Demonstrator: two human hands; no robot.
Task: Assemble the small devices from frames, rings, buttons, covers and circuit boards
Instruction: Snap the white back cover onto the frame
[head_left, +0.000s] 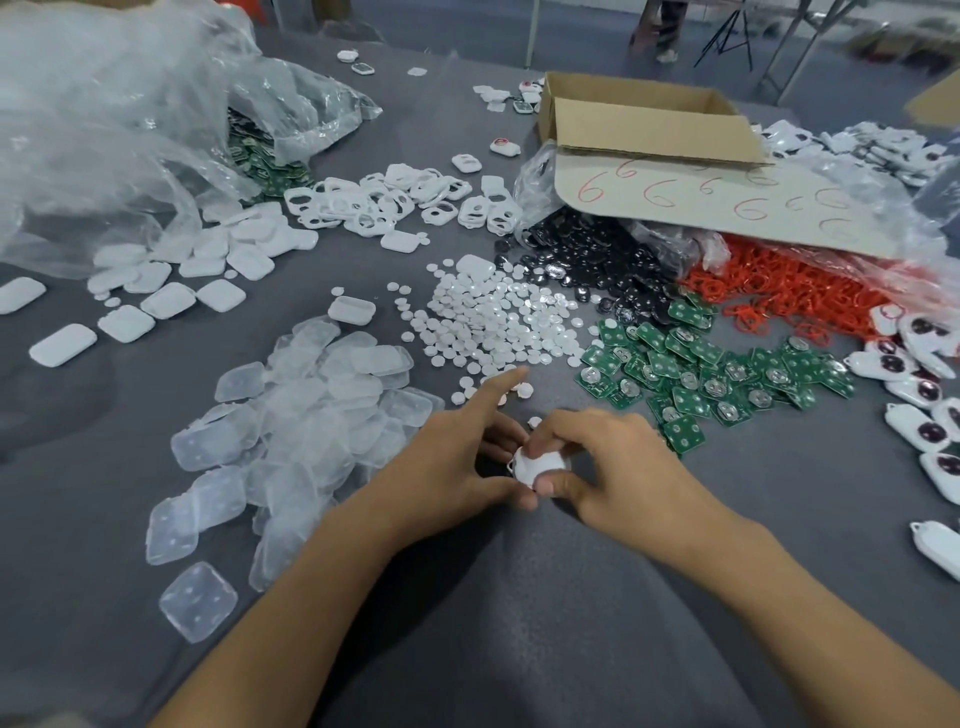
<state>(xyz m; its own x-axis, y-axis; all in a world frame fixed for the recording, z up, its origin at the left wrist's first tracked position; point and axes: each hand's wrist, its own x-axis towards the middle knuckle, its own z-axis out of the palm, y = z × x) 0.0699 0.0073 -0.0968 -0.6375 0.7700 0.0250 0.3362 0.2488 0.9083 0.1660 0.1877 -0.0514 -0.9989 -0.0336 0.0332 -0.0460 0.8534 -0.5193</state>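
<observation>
Both hands meet over a small white device frame (537, 464) near the table's front middle. My left hand (462, 457) holds its left side with the thumb, the index finger pointing out straight. My right hand (602, 457) pinches the frame from above and below. Around them lie the parts: translucent covers (311, 431) to the left, white round buttons (488, 317) ahead, green circuit boards (717, 374) to the right, red rings (779, 291), black discs (597, 260), white frames (395, 202) and white back shells (171, 291).
The grey table (519, 597) carries an open cardboard box (644, 124) at the back right and a large clear plastic bag (104, 145) at the back left. Partly assembled white devices (919, 395) line the right edge. A person's legs and a tripod stand beyond the table.
</observation>
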